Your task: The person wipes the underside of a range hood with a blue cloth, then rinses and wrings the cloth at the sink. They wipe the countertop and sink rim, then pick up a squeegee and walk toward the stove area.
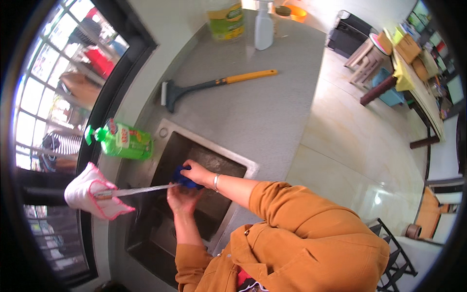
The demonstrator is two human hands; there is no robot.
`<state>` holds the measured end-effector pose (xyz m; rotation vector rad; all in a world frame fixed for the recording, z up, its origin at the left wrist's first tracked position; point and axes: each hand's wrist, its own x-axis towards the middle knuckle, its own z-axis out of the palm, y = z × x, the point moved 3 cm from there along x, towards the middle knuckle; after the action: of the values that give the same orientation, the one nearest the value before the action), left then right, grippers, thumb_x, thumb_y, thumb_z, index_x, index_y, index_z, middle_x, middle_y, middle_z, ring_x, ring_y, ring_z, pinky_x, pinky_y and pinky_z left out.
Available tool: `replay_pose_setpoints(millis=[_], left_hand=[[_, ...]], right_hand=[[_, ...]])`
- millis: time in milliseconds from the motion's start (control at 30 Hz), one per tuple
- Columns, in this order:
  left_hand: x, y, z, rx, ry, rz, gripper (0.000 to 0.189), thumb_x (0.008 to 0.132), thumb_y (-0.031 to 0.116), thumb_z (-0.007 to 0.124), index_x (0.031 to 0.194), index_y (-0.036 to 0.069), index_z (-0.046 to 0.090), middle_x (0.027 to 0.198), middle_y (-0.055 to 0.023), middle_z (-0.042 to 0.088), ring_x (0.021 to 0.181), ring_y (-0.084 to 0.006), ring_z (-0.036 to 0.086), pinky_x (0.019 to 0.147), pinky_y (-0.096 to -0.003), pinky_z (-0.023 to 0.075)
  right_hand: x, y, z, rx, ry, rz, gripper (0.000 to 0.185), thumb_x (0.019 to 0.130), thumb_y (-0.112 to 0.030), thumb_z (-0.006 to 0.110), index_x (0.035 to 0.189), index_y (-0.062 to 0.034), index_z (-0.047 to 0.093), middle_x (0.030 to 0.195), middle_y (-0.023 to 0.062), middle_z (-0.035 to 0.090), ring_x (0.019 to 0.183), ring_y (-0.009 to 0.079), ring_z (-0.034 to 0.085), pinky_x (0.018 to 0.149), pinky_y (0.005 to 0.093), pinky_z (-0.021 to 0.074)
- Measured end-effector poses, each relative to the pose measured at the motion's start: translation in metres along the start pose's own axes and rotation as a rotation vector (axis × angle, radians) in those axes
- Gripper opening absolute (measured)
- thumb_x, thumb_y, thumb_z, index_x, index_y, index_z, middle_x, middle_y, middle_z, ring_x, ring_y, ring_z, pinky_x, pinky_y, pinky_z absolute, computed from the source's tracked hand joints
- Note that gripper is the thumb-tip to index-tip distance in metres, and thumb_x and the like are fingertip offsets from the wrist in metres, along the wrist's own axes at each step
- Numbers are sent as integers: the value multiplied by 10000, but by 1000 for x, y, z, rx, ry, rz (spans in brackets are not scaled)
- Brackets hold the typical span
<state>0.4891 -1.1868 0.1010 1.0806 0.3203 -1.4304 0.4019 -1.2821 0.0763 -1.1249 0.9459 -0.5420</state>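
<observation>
Over the sink basin [219,160], my right hand [199,174] grips a dark blue cloth or sponge [182,177] from above. My left hand [183,199] is just below it, palm up, with its fingertips at the blue thing's underside; whether they also grip it cannot be told. A stream of water [146,189] runs from the faucet to my hands. A white cloth with pink edging [85,189] is draped over the faucet, hiding most of it. Part of the blue thing is covered by my fingers.
A green pump bottle [126,140] stands at the sink's window side. On the grey counter [255,113] lies a squeegee with a yellow handle [219,82]. Beyond it stand a white spray bottle [263,29] and a large yellow-green container [225,22]. A window [54,84] is at the left.
</observation>
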Motion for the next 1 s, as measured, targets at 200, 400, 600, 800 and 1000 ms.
replay_pose_setpoints(millis=[200, 400, 600, 800, 1000], left_hand=[[17, -11, -13, -875, -493, -272, 288, 927, 336, 535, 1129, 137, 587, 1138, -57, 576, 1145, -229, 513, 1004, -414, 393], [23, -9, -2, 6, -259, 177, 270, 989, 341, 529, 1130, 131, 623, 1040, -24, 668, 965, -186, 638, 854, -355, 526], [4, -2, 12, 1, -23, 97, 477, 1015, 444, 402, 1219, 40, 556, 1175, -129, 639, 1064, -305, 624, 967, -470, 488], [33, -11, -19, -237, -430, -38, 482, 943, 519, 420, 1262, 182, 549, 1235, -60, 565, 1134, -265, 531, 995, -476, 407], [44, -16, -33, -297, -729, 33, 380, 978, 416, 454, 1162, 95, 542, 1055, -57, 548, 1086, -208, 520, 925, -362, 425]], right_hand=[[-75, -58, 47, -955, 20, -843, 286, 897, -375, 586, 979, -103, 621, 973, 159, 626, 933, 336, 632, 783, 438, 524], [-18, -39, 14, -682, 60, -382, 376, 931, -419, 519, 978, -57, 611, 913, 220, 660, 895, 399, 651, 804, 522, 494], [26, 15, -14, -196, 121, -22, 428, 955, -392, 504, 1058, 3, 632, 1061, 256, 661, 989, 414, 635, 865, 457, 503], [-34, -27, 26, -436, -16, -466, 337, 886, -297, 577, 1061, -12, 614, 1016, 235, 650, 1001, 401, 631, 853, 464, 519], [-80, -54, 44, -832, -97, -774, 231, 922, -287, 527, 962, -70, 594, 848, 138, 646, 805, 325, 658, 745, 438, 537]])
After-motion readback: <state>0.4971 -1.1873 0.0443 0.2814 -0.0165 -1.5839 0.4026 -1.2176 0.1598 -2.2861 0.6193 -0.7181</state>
